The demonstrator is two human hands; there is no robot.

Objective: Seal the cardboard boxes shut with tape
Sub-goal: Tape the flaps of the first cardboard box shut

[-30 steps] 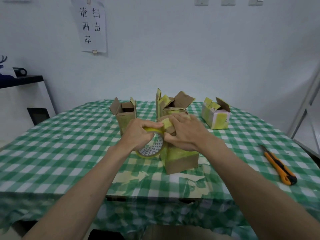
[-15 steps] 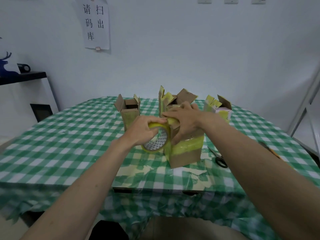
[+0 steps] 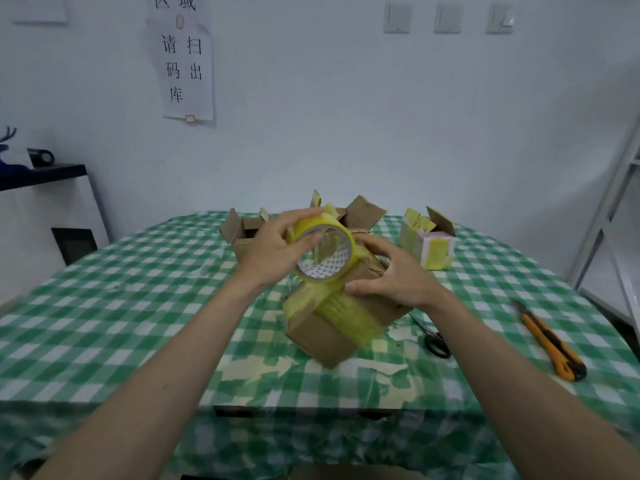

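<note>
While left hand [image 3: 273, 251] grips tape roll [image 3: 323, 251], right hand [image 3: 391, 275] seemingly clasps tilted box [image 3: 332, 327].

A plain white room around a checked table

The white wall [image 3: 346, 116] bore a paper sign [image 3: 181, 60] and three switches [image 3: 446, 17]; a green checked tablecloth [image 3: 121, 306] covered the table, a dark-topped cabinet [image 3: 45, 202] stood left, and a metal frame [image 3: 609, 220] stood right.

The paper notice [image 3: 183, 60] on the wall reads 区域, 请扫码出库.

Box [image 3: 322, 327] top behind tape roll [image 3: 325, 251]
</note>
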